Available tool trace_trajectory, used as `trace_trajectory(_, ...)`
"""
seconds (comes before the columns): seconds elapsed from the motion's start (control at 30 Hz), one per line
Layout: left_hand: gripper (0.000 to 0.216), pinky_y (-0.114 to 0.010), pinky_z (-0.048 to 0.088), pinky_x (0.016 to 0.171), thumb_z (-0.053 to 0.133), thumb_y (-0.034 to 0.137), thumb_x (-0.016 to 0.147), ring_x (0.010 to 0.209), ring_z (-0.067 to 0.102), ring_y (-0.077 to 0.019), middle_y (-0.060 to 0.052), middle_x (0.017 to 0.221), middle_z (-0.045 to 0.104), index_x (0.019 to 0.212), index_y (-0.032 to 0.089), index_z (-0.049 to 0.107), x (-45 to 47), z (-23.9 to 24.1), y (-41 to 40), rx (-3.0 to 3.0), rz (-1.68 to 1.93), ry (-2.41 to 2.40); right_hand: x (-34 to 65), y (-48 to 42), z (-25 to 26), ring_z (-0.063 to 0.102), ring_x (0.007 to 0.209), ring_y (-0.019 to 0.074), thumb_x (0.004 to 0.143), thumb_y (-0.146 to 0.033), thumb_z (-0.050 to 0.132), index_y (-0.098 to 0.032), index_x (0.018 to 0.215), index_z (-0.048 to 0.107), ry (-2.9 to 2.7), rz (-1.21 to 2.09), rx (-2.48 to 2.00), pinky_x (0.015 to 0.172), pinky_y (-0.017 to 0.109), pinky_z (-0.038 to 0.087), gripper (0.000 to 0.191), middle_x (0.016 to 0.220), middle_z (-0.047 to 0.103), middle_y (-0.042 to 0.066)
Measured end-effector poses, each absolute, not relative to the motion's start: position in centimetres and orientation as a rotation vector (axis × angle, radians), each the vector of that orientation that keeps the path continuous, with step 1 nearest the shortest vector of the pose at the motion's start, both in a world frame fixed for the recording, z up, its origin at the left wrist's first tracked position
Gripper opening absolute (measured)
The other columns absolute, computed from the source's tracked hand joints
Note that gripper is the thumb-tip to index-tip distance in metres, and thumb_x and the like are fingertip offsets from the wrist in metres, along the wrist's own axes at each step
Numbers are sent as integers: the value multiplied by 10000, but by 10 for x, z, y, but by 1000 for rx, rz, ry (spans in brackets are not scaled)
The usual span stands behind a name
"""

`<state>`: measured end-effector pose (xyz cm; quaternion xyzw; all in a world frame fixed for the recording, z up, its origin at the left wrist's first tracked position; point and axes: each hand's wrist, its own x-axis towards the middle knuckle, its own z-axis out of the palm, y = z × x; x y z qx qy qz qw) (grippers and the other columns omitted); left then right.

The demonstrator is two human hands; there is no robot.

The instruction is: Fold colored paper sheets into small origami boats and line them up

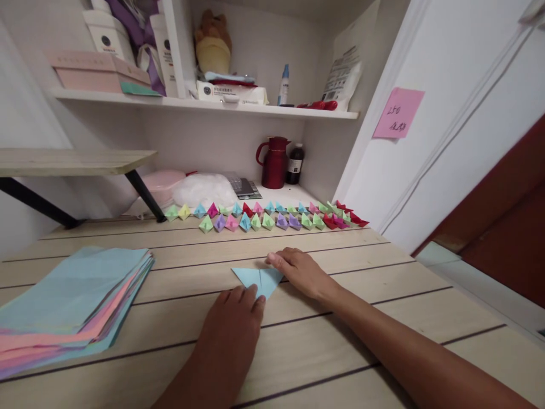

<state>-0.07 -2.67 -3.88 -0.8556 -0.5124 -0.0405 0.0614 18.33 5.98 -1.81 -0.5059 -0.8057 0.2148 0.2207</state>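
Note:
A light blue paper point(258, 279), folded into a downward-pointing triangle with a centre crease, lies flat on the wooden table point(340, 341). My left hand point(235, 321) rests palm down with its fingertips pressing the triangle's lower tip. My right hand point(299, 269) lies flat at the triangle's upper right corner, fingers extended along its top edge. Neither hand grips anything.
A stack of coloured paper sheets point(72, 304) lies at the left. Two rows of small folded paper boats point(264, 217) in several colours line the table's far edge. Behind stand a red jug point(273, 162), a dark bottle point(295, 163) and a pink box point(162, 184). A wooden shelf point(76, 161) juts out at the left.

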Motion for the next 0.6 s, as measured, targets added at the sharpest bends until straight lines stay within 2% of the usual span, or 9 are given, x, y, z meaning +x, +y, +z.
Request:
trace_trajectory(0.07,461,-436,440,883,405,83,861,1105,572,-289,-94,1314,609,1237,225,631,-2,-36,-27,-2625,-100,-1537,183,60,-18,567,852,220,876,-536,510,-211,879,712,-2234,628,-1427,731,312,390,383,880,667,67)
trace_trajectory(0.13,462,-458,422,923,403,73,857,1106,576,-287,-96,1314,610,1227,222,637,-2,-31,-28,-2647,-107,-1550,184,62,-20,564,795,195,767,-417,669,-209,825,692,-2206,673,-1447,677,281,384,217,839,666,40)
trace_trajectory(0.23,476,-503,372,994,407,51,838,1109,581,-286,-89,1295,627,1210,227,647,-1,-25,-31,-2652,-183,-1632,187,64,-25,545,703,156,682,-272,713,-200,757,655,-2154,805,-1443,628,256,369,119,746,644,1)
trace_trajectory(0.33,464,-513,386,979,432,46,804,1093,585,-290,-80,1259,649,1144,239,682,-1,-24,-30,-2655,-358,-1750,189,64,-28,510,627,131,657,-266,719,-183,712,630,-2062,1015,-1406,594,248,357,134,678,607,-16)
trace_trajectory(0.43,450,-494,401,977,423,45,783,1129,566,-282,-84,1254,641,1093,229,692,-4,-29,-23,-2568,-761,-1956,188,61,-27,453,582,110,642,-274,723,-165,672,596,-1885,1169,-1356,568,241,330,170,622,547,-31)
trace_trajectory(0.5,419,-468,425,966,412,99,815,1133,566,-269,-116,1248,622,1156,189,639,-9,-33,-16,-2372,-1215,-2147,185,57,-24,417,576,100,638,-288,727,-160,657,569,-1735,1237,-1304,557,235,305,204,608,511,-39)
trace_trajectory(0.6,373,-439,481,883,478,341,866,1016,618,-268,-135,1179,632,1177,158,572,-17,-33,-9,-2010,-1890,-2368,178,50,-20,401,590,99,631,-336,749,-160,657,541,-1517,1332,-1190,563,234,291,273,621,498,-38)
